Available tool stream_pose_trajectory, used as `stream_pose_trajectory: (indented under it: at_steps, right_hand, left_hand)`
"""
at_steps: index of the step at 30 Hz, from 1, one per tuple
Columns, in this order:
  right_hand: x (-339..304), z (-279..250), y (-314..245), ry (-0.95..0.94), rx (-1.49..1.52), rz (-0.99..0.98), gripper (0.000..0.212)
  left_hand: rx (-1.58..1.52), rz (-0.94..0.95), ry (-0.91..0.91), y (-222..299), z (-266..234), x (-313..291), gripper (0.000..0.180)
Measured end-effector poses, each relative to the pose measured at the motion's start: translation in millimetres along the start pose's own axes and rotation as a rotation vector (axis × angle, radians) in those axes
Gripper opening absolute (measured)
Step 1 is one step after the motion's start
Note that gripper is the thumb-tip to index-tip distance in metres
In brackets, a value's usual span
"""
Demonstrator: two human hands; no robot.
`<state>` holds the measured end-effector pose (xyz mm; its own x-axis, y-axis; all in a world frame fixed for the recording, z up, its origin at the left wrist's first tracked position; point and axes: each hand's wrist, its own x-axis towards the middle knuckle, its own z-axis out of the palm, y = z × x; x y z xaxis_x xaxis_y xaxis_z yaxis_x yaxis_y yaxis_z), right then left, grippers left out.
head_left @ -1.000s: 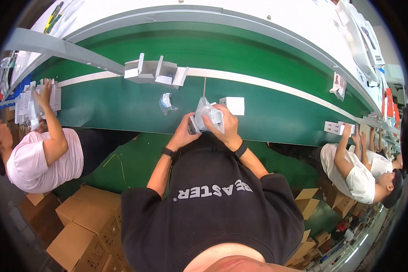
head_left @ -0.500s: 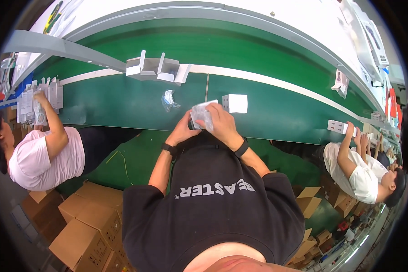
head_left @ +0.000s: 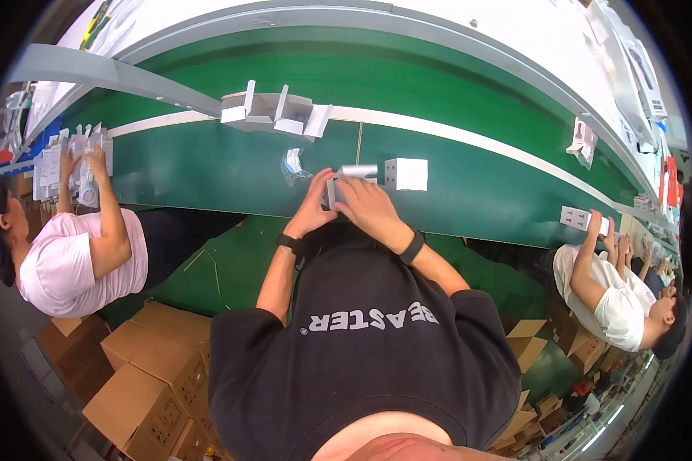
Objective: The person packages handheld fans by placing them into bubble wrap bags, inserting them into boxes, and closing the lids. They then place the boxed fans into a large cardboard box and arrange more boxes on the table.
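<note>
A small white carton (head_left: 357, 170) with its flap raised sits between my hands near the table's front edge. My left hand (head_left: 313, 207) grips its left side, thumb on the near side and fingers behind. My right hand (head_left: 371, 209) lies over the carton's top, its fingers stretched out and covering the opening. What is inside the carton is hidden under that hand. Just right of it stands a closed white box (head_left: 406, 174) with dark marks on one side. A clear plastic bag with something blue in it (head_left: 294, 166) lies to the left.
Farther back on the green table (head_left: 223, 169) stand open white cartons (head_left: 275, 113) with flaps up. A grey metal rail (head_left: 131, 77) crosses at the left. One co-worker (head_left: 84, 253) handles cartons at left; another (head_left: 611, 300) holds a white box at right. Brown cardboard boxes (head_left: 146, 369) stand behind.
The clear plastic bag that was in my right hand no longer shows. My right hand has flattened over the carton. The left co-worker now has both hands up at the cartons.
</note>
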<state>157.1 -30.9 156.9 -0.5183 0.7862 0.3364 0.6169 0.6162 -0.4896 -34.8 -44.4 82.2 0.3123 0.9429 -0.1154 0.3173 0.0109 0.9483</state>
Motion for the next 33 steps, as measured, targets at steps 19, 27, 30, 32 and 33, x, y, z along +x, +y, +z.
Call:
stream_pose_trajectory:
  at_steps: [19,27,30,32,33]
  right_hand:
    - [9.2,9.9,6.2,-0.193,-0.165,-0.128,0.026]
    - [8.1,23.4,8.4,-0.177,-0.120,-0.174,0.023]
    - [0.7,30.4,16.1,-0.117,-0.120,-0.153,0.022]
    - [-0.3,28.0,15.0,-0.103,-0.099,-0.138,0.022]
    - [2.8,27.1,15.9,-0.088,-0.081,-0.141,0.022]
  left_hand:
    - [0.555,-0.152,0.247,-77.0,-35.2,37.9,0.067]
    - [0.500,-0.379,0.324,-105.9,-51.9,14.9,0.036]
    - [0.047,-0.257,0.688,-26.2,-57.9,3.2,0.020]
    - [-0.244,-0.372,0.501,25.0,-74.5,-23.6,0.012]
    - [-0.241,-0.376,0.504,47.4,-78.1,-33.7,0.012]
